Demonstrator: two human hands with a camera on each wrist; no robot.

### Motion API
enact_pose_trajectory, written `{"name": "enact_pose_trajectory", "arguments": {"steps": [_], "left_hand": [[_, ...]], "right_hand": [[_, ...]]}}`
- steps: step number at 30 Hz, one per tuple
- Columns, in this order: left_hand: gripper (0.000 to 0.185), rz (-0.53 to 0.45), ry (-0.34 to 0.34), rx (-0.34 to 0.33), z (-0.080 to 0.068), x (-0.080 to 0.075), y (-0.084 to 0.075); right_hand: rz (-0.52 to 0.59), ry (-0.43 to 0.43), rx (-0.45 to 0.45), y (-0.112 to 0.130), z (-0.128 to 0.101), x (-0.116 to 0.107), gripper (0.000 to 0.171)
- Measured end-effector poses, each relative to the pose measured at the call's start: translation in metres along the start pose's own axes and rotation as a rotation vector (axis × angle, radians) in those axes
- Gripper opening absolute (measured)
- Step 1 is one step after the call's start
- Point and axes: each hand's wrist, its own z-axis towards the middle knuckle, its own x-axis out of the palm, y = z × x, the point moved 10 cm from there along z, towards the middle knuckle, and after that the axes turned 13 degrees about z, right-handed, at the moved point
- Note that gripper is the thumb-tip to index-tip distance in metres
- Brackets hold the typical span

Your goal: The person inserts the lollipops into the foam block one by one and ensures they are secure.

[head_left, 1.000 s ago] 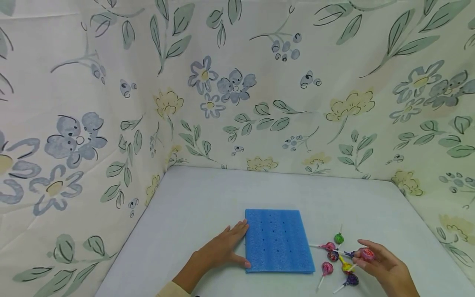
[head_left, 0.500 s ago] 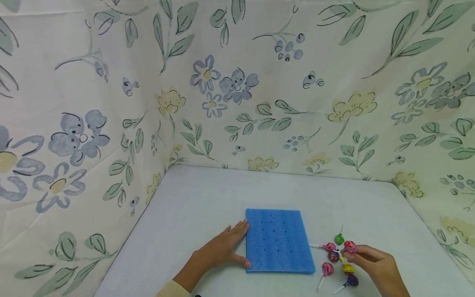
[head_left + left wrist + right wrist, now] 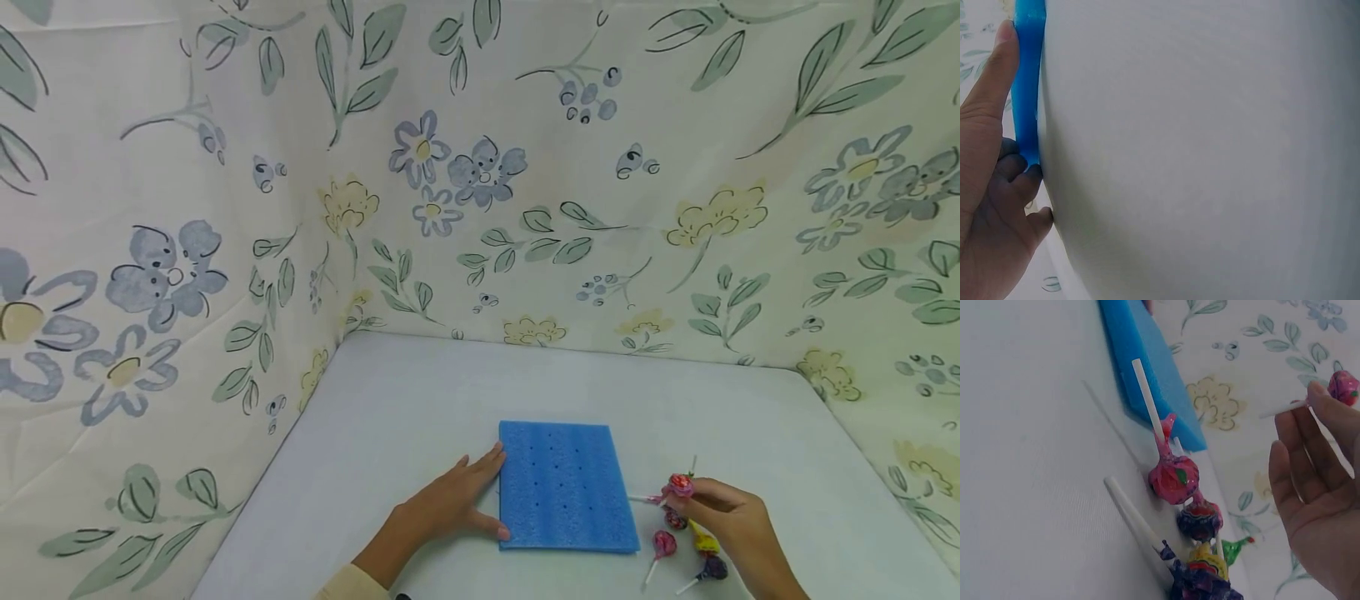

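A blue foam block (image 3: 566,487) with rows of small holes lies flat on the white table. My left hand (image 3: 450,504) rests against its left edge, fingers and thumb spread and straight; the left wrist view shows the hand (image 3: 994,194) along the block's side. Above the table at the right, my right hand (image 3: 731,521) pinches a red-pink lollipop (image 3: 680,485) just below its wrapped head. In the right wrist view its white stick (image 3: 1282,410) points away from the thumb and fingertip. Beneath that hand lie a pink lollipop (image 3: 663,544), a yellow one (image 3: 706,540) and a dark purple one (image 3: 713,568).
Another dark lollipop (image 3: 676,520) lies close to the block's right side. A green lollipop (image 3: 1233,550) shows behind the pile in the right wrist view. Floral cloth (image 3: 570,208) hangs around the back and sides of the table (image 3: 420,400).
My right hand has moved left toward the block, carrying the red-pink lollipop, whose stick has turned from pointing left. My left hand stays at the block's left edge.
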Motion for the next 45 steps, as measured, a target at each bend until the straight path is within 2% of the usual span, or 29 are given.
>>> {"name": "enact_pose_trajectory", "arguments": {"steps": [5, 13, 18, 24, 35, 45], "left_hand": [[0.117, -0.008, 0.005, -0.008, 0.000, -0.001, -0.001], [0.117, -0.010, 0.003, -0.010, 0.001, -0.001, 0.001], [0.118, -0.009, 0.001, -0.013, 0.002, 0.000, 0.002], [0.117, -0.024, 0.008, -0.014, 0.002, 0.001, 0.002], [0.118, -0.032, 0.028, -0.043, 0.003, 0.002, 0.004], [0.118, -0.022, 0.034, -0.037, 0.002, 0.001, 0.003]], "right_hand": [[0.054, 0.005, -0.039, 0.006, 0.006, 0.010, 0.042], [0.013, -0.012, -0.041, 0.013, 0.014, 0.029, 0.041], [0.071, 0.008, -0.093, 0.021, 0.017, 0.042, 0.035], [0.132, 0.018, -0.113, 0.023, 0.025, 0.056, 0.026], [0.124, 0.082, -0.195, 0.033, 0.035, 0.085, 0.023], [0.162, 0.102, -0.166, 0.031, 0.045, 0.111, 0.023]]}}
